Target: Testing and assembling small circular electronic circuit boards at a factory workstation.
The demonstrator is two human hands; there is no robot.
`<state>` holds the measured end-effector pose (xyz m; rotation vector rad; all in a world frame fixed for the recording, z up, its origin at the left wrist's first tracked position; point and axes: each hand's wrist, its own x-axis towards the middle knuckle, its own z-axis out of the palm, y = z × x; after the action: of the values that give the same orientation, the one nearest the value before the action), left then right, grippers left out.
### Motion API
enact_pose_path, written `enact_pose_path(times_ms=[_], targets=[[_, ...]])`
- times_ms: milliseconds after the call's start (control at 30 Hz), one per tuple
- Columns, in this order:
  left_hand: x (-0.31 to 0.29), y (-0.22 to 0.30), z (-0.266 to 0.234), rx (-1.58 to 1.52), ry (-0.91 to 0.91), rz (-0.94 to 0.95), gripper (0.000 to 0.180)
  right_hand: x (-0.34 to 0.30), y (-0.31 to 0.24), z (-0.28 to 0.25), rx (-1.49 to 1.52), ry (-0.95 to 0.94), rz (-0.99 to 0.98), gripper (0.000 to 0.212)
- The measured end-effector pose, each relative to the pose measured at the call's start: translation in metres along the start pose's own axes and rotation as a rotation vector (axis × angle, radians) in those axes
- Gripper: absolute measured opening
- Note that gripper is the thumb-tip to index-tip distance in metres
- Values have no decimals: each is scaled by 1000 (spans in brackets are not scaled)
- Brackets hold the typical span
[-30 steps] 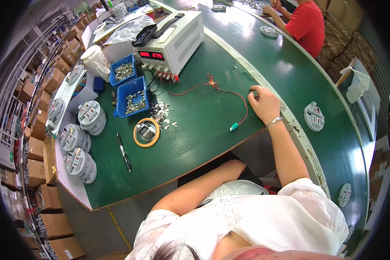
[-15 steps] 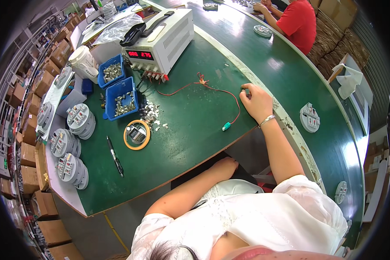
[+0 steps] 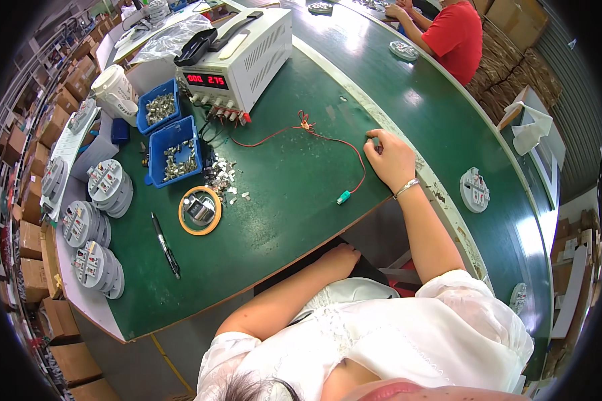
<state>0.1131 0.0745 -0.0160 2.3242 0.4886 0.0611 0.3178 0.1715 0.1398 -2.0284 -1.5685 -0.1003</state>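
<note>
My right hand [image 3: 391, 160] rests on the green bench [image 3: 267, 220] near its right edge. Its fingers are loosely curled, and no object shows in them. A bracelet circles that wrist. Low in front of my body, below the bench edge, lies my left hand [image 3: 342, 259]; its fingers are hidden. Left of my right hand, a red wire [image 3: 334, 138] curves down to a small green connector [image 3: 343, 197]. The wire leads back to a white power supply [image 3: 237, 63] with a lit red display. Farther left are an orange ring of tape [image 3: 182, 217] and a pen [image 3: 165, 244].
Two blue bins [image 3: 174, 152] hold small metal parts, with loose pieces [image 3: 221, 175] spilled beside them. Stacked round grey bases [image 3: 110, 188] line the left edge. More bases [image 3: 475, 190] sit on the long right-hand counter [image 3: 441, 134]. A person in a red shirt [image 3: 456, 43] works across it.
The whole view has shifted slightly, so the bench and its things appear a little farther left. Both hands keep their places, and nothing has been picked up or let go.
</note>
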Motion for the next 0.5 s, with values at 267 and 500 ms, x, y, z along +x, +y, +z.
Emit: enact_pose_path(times_ms=[267, 500], targets=[[-6, 1, -16, 14, -125, -66, 16, 1, -12, 3, 2, 5, -4, 24], [-47, 43, -21, -18, 72, -87, 17, -27, -36, -27, -15, 2, -4, 23]])
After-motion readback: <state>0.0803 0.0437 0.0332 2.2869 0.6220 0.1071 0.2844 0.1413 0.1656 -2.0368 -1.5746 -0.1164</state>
